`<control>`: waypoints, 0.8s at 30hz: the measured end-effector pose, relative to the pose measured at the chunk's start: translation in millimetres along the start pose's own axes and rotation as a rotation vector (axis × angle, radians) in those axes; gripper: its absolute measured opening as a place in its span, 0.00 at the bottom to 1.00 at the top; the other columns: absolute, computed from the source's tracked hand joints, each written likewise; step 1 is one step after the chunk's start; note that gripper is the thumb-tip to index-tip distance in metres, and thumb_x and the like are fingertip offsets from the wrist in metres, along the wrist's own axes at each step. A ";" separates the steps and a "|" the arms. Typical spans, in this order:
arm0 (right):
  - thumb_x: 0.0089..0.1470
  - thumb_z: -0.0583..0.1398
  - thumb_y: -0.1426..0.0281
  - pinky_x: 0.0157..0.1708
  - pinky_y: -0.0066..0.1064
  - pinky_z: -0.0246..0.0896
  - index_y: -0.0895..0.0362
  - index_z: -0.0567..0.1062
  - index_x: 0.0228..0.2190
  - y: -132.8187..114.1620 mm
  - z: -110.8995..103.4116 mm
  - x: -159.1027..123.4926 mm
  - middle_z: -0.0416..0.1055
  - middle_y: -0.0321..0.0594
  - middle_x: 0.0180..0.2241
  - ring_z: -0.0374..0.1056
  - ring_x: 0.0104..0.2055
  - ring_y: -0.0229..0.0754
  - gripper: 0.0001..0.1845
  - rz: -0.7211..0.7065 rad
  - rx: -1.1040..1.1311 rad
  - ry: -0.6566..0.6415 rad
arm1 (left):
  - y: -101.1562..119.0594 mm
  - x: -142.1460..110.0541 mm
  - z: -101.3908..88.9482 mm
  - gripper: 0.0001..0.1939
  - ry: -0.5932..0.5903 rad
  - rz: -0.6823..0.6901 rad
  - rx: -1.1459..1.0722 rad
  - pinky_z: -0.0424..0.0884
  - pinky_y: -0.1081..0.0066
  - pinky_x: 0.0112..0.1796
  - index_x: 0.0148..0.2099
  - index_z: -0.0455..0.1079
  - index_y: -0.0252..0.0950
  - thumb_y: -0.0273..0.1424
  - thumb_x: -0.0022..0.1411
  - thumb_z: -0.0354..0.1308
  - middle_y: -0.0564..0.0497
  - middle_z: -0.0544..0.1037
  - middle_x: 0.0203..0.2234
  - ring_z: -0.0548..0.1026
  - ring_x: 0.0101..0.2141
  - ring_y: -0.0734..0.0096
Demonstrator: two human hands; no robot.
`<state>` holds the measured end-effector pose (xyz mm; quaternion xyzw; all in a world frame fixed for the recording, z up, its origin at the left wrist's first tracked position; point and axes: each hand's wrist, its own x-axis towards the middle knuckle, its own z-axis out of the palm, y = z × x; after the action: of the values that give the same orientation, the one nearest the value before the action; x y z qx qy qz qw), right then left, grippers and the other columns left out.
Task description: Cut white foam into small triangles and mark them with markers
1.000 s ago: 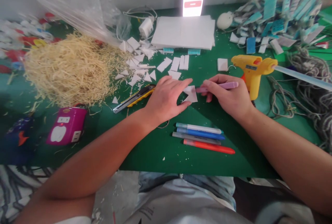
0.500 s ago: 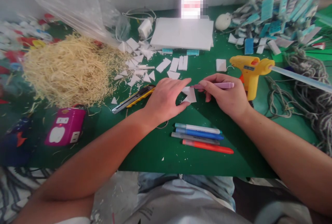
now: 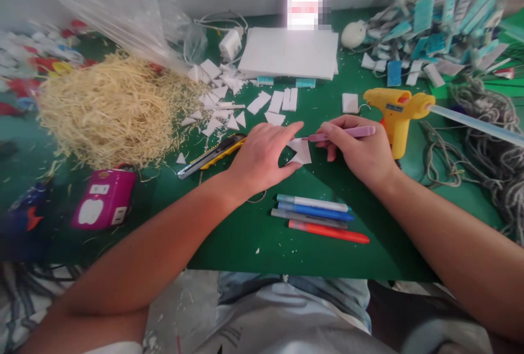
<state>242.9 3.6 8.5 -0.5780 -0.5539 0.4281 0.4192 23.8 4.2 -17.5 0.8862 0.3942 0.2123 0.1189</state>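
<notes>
A small white foam-board piece [image 3: 303,153] with a notch in its left side lies on the green table. My left hand [image 3: 268,152] holds it down, thumb at its near edge and fingertips at its far edge. My right hand [image 3: 356,143] is closed round a pink marker pen [image 3: 358,132]. The marker's tip touches or almost touches the piece's upper edge. Closer to my body lie a white marker [image 3: 313,202], a blue marker [image 3: 315,212], a grey marker [image 3: 309,219] and a red marker [image 3: 329,231], side by side.
A yellow utility knife [image 3: 213,155] lies left of my left hand. The yellow glue gun [image 3: 395,111] stands right, by grey cord [image 3: 485,141]. Foam scraps [image 3: 216,102], white sheets [image 3: 286,53], straw [image 3: 108,111] and a magenta power box [image 3: 104,199] surround the work area.
The pink marker's rear end has swung slightly up and right, and my right hand has shifted slightly right with it. My left hand stays on the foam-board piece.
</notes>
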 end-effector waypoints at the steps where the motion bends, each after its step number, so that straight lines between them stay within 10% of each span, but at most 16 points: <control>1: 0.57 0.68 0.67 0.19 0.26 0.62 0.55 0.79 0.24 0.3 -0.2 -0.3 0.76 0.35 0.19 0.66 0.17 0.33 0.11 -0.006 -0.007 -0.014 | -0.4 -0.1 0.5 0.30 0.005 0.007 0.006 0.70 0.54 0.58 0.69 0.65 0.29 0.33 0.69 0.63 0.40 0.83 0.50 0.80 0.53 0.51; 24: 0.58 0.68 0.65 0.20 0.27 0.61 0.55 0.79 0.25 2.0 -2.9 0.3 0.75 0.35 0.20 0.67 0.18 0.34 0.12 -0.005 0.038 -0.019 | -6.7 1.3 -5.1 0.30 0.014 -0.042 0.061 0.70 0.50 0.59 0.68 0.66 0.32 0.37 0.68 0.66 0.37 0.80 0.58 0.77 0.58 0.45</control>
<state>246.2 3.8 7.3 -0.5646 -0.5511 0.4427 0.4260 17.8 9.9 -15.1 0.8794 0.4200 0.2036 0.0935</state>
